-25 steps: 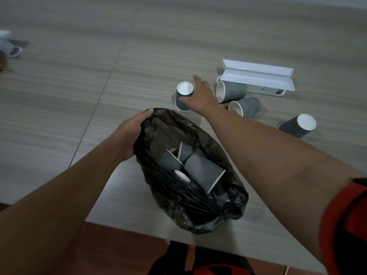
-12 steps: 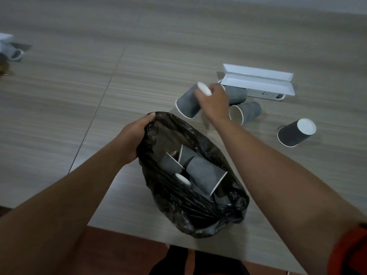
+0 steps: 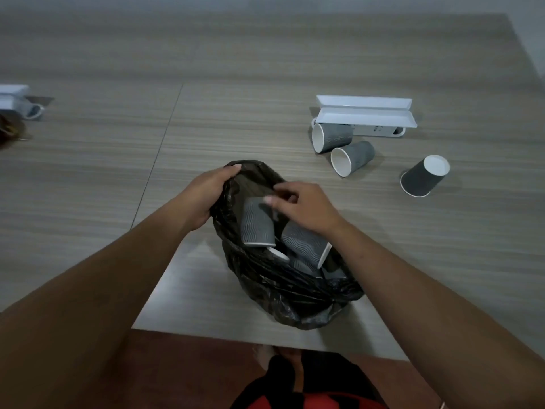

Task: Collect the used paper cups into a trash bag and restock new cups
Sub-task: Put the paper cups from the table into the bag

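A black trash bag point(image 3: 295, 293) lies open on the wooden table point(image 3: 236, 119) near its front edge, with several grey wavy paper cups inside. My left hand point(image 3: 206, 199) grips the bag's rim on the left and holds it open. My right hand point(image 3: 303, 209) hovers over the bag's mouth, its fingertips pinching the base of a grey paper cup point(image 3: 256, 225) that hangs mouth down in the opening. Three more grey cups lie on the table to the right: one point(image 3: 331, 137) against a white box, one point(image 3: 354, 157) beside it, one point(image 3: 424, 176) farther right.
A long white power-socket box point(image 3: 365, 115) with raised lids sits behind the loose cups. At the far left edge stand a white mug-like object point(image 3: 28, 109) and a dark blurry item point(image 3: 10, 131). The table's front edge point(image 3: 206, 335) runs just below the bag.
My right hand lifted a cup from beside the white box, carried it back and down, and now holds it in the bag's mouth. My left hand kept its grip on the rim.
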Motion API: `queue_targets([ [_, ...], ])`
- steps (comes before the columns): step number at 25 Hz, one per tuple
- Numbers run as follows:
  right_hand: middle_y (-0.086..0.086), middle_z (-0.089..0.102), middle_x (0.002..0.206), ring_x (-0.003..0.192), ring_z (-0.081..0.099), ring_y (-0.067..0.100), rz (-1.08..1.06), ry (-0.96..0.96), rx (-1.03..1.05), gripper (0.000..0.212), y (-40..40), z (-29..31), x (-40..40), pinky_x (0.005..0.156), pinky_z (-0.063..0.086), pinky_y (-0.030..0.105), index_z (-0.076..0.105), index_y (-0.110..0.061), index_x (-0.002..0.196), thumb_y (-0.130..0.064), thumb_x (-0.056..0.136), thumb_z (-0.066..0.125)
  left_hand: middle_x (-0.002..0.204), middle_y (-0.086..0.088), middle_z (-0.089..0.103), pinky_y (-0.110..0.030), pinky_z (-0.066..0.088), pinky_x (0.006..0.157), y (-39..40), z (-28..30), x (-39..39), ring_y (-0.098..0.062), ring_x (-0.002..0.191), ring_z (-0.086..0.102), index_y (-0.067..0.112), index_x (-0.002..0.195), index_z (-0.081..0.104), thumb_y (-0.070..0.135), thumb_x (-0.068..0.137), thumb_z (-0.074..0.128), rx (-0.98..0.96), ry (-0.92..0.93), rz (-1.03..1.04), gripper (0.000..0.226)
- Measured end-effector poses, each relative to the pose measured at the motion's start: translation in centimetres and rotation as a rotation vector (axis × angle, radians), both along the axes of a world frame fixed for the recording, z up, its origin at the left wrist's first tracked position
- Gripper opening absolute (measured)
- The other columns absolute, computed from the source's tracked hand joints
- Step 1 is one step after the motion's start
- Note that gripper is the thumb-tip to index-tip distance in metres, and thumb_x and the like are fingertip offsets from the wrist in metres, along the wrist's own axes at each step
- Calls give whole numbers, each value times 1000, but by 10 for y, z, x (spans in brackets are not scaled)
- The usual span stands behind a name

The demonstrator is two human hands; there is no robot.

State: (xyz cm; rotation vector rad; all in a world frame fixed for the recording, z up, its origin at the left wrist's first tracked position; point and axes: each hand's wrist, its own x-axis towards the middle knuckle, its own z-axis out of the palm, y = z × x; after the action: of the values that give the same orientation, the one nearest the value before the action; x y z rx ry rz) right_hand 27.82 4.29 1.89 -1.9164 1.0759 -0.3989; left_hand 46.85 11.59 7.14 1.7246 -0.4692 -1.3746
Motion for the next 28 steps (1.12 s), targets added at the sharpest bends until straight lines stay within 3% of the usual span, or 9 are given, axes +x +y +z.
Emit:
queue_targets([
  [2,3,58,115,106,55,14,-180,-31,-152,45,-10,-12,-7,97,46,32,62,-18,125,-38,86,69,96,-6,78,-32,55,84,4,1,0,-19,88,74,15,102,74,31,97,57,-39,0,-42,24],
  [4,6,49,131,125,45,22,-146,179,-52,57,-21,-25,-21,106,39,36,53,-22,134,-40,82,69,103,-8,77,-30,56,81,9,2,0,-19,92,73,13,110,71,26,98,56,-86,10,-90,23],
  [7,11,70,107,107,62,30,-16,410,57,28,-25,-37,-39,86,49,35,71,-16,107,-31,83,66,108,-12,75,-31,56,84,13,2,0,-22,95,72,10,115,70,24,98,58,-114,2,-107,25],
  [11,21,72,88,86,65,34,-428,171,-143,17,-41,-22,-60,70,42,34,72,-3,84,-12,84,57,111,-13,74,-36,55,92,6,4,-9,-23,97,72,13,110,72,25,98,58,-129,23,-50,23],
  [15,6,62,67,69,55,16,-359,81,-146,19,-62,13,-79,56,26,24,73,-5,83,-18,90,61,112,-15,74,-37,57,91,-13,4,-28,-25,91,73,11,113,73,30,97,58,-99,97,39,29],
  [19,3,68,74,74,61,17,-433,1,-162,18,-77,20,-108,65,42,28,74,-12,83,-24,89,62,89,-10,79,-27,61,63,-37,7,-56,-19,72,75,12,85,80,32,98,55,-58,185,49,35],
  [21,2,71,77,74,63,14,-418,-57,-42,19,-85,15,-127,69,46,30,75,-15,84,-29,89,63,85,-9,79,-25,59,61,-51,7,-67,-19,69,75,13,78,81,32,97,57,-53,176,31,36],
  [24,-1,73,86,81,64,15,-499,-191,99,19,-100,7,-155,78,49,35,75,-24,89,-37,86,61,94,-12,78,-29,59,71,-70,6,-78,-21,75,75,12,91,77,32,95,60,-39,141,8,27],
  [28,10,43,139,127,39,33,-697,422,-197,62,-149,-15,-202,99,40,45,42,-20,142,-35,85,61,78,-6,78,-23,58,58,-83,6,-82,-16,65,74,14,88,75,30,96,59,-35,122,-3,24],
])
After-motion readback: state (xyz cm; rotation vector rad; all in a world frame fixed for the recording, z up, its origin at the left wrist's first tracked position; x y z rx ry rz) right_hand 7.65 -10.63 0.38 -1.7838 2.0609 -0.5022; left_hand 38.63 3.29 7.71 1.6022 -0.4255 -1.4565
